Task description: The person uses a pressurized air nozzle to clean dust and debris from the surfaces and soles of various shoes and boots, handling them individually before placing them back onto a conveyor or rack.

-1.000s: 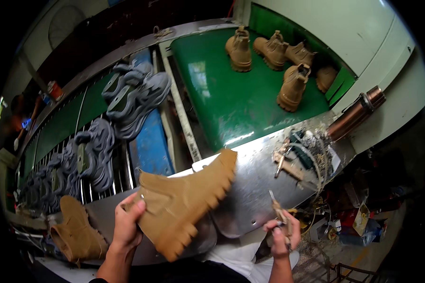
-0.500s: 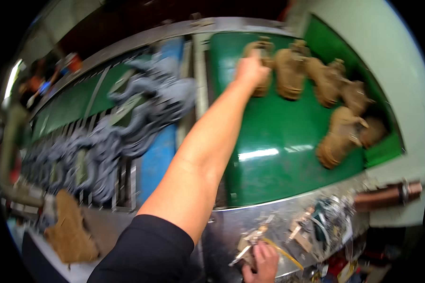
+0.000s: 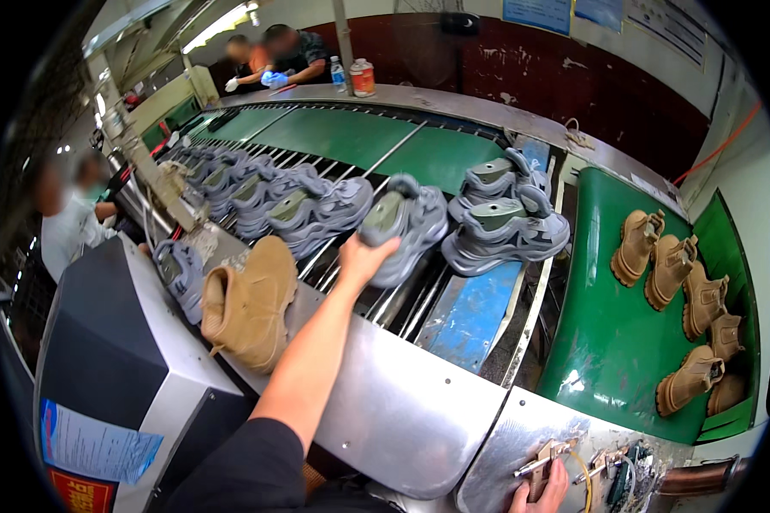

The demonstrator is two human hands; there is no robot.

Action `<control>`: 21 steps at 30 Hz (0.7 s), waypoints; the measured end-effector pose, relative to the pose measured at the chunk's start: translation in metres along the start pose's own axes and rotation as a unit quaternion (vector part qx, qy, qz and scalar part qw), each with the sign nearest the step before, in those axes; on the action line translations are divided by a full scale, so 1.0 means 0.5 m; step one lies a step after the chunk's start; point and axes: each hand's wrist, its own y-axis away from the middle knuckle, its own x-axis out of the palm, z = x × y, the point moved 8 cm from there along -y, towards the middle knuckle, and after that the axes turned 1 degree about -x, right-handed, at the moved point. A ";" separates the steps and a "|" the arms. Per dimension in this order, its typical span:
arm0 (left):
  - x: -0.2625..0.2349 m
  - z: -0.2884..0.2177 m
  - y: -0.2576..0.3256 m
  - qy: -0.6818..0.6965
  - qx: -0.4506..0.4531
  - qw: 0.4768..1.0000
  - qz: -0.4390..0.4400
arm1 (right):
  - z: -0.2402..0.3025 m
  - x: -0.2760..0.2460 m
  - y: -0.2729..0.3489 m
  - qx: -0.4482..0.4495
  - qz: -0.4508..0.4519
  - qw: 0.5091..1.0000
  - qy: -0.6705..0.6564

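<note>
My left hand [image 3: 364,261] grips a grey sneaker [image 3: 415,224] with a chunky sole by its heel end, over the metal roller conveyor. Two more grey sneakers [image 3: 509,231] stand just right of it, by the blue strip. Several others [image 3: 316,214] line the rollers to its left. A tan ankle boot [image 3: 261,299] stands upright near my left forearm. Down at the lower right, my right hand [image 3: 543,492] is closed around a small metal-tipped tool [image 3: 539,466] beside a yellow hose. My fingers partly cover that tool.
Several tan boots [image 3: 693,291] sit on the green belt [image 3: 599,282] at the right. A steel plate [image 3: 402,376] lies in front of the rollers. A dark machine housing [image 3: 94,325] stands at left. Co-workers [image 3: 287,60] are at the far end and left.
My left hand has moved left from a tan boot on the green belt to the grey sneaker it now holds. The view has turned left. My right hand stays by the tool.
</note>
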 end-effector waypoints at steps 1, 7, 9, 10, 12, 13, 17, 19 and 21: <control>0.003 -0.018 0.003 0.062 -0.084 0.994 -0.025 | 0.003 -0.002 -0.003 0.026 0.012 0.999 -0.021; -0.035 -0.041 -0.087 0.623 -0.177 0.761 0.041 | 0.005 -0.007 0.011 -0.011 -0.017 1.000 -0.010; -0.182 -0.075 -0.140 0.583 -0.125 0.802 -0.029 | -0.029 0.019 0.025 -0.006 0.006 1.000 0.022; -0.238 -0.125 -0.122 0.513 -0.095 0.851 -0.067 | -0.043 0.015 0.025 -0.002 -0.002 0.999 0.034; -0.428 -0.179 -0.106 0.328 -0.043 0.926 -0.182 | -0.046 0.009 0.031 -0.004 -0.012 0.999 0.039; -0.548 -0.158 -0.113 0.245 -0.010 0.944 -0.223 | -0.002 0.000 0.015 -0.051 -0.056 0.996 -0.049; -0.746 -0.097 -0.057 -0.094 0.011 0.937 -0.337 | -0.007 -0.006 0.020 -0.041 -0.070 0.994 -0.080; -0.772 0.025 -0.054 -0.188 -0.066 0.933 -0.299 | -0.009 -0.009 0.019 -0.034 -0.070 0.994 -0.080; -0.722 0.076 0.028 -0.311 -0.059 0.899 -0.302 | -0.015 -0.015 0.021 -0.033 -0.075 0.995 -0.061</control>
